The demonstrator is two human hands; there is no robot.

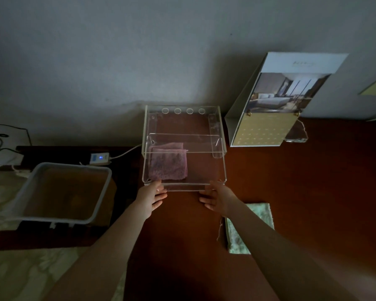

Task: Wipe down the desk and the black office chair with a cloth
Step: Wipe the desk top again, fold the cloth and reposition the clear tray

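Two forearms are reaching over the reddish desk (313,192). Left hand (153,195) and right hand (215,198) are pinching the acrylic organiser (223,148) by its front lip, purple cloth (168,164) lying just beyond the fingers, green cloth (262,211) behind them. Wiping is seemingly not yet starting; the chair is out of view.

body | we see only two arms | left forearm (109,242) and right forearm (269,240) bare from the frame edge to the wrist | left hand (152,197) and right hand (217,198) bare | left thumbnail short, catching light (dim frame, so we can't make out finer detail)
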